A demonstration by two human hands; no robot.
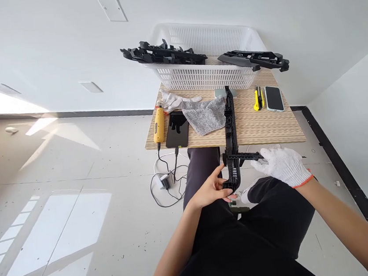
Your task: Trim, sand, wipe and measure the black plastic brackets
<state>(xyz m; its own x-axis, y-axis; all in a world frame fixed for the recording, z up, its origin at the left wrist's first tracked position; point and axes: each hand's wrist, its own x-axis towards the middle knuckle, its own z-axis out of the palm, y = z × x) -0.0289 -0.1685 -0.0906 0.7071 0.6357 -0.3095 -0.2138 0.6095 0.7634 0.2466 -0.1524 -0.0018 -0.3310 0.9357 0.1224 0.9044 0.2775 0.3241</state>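
Observation:
A long black plastic part (230, 132) reaches from the small wooden table (269, 128) down toward my lap. My bare left hand (211, 190) is closed on its near end. My right hand (283, 165), in a white knit glove with an orange cuff, grips a thin dark tool (244, 156) laid across the part just below the table edge. I cannot make out what kind of tool it is.
On the table: a white basket (206, 71) with black parts (164, 54) resting on its rim, a yellow power tool (159, 124), a dark phone (177, 130), a grey cloth (205, 114), a white glove (174, 99), a yellow knife (258, 98), another phone (274, 98). Cables and a charger (165, 181) lie on the floor.

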